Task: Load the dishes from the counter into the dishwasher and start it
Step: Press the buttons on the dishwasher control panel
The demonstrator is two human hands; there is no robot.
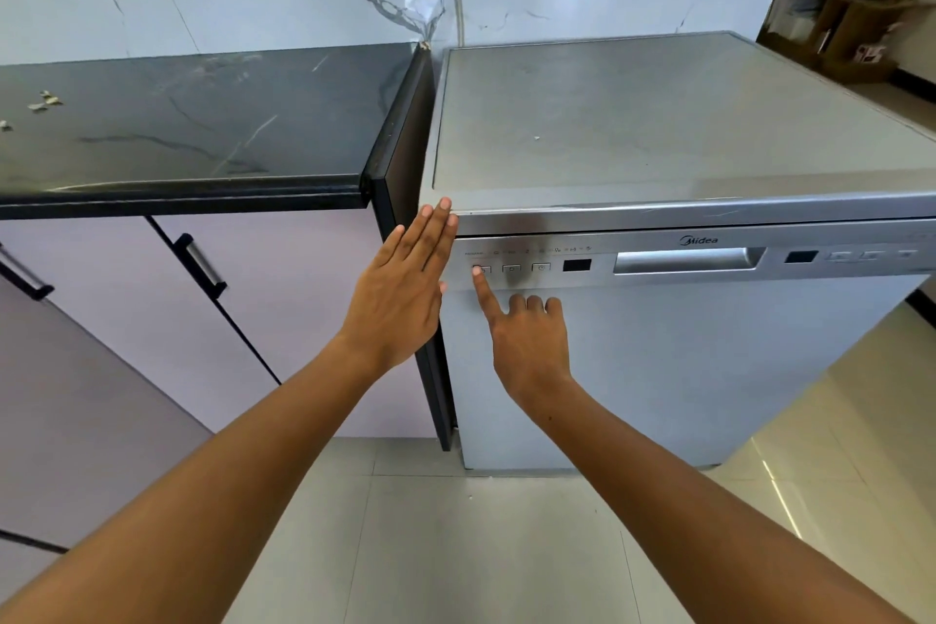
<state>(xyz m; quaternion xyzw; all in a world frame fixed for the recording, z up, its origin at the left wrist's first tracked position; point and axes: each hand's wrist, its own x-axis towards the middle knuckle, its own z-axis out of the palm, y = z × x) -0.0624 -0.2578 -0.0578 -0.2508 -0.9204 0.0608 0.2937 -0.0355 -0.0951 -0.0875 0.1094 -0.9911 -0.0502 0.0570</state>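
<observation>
With the dishwasher (658,345) door closed beside the counter (192,127), our right hand (527,345) pointed one finger on the leftmost button (482,269), other fingers curled, our left hand (400,289) flat with fingers together at the corner; we judged the starting step, needing next a firm press.

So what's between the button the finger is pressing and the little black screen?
Two more square buttons sit in a row between the pressed button and the dark display, seen in the head view.

Dark counter (202,137) with pale scraps (44,100).
</observation>
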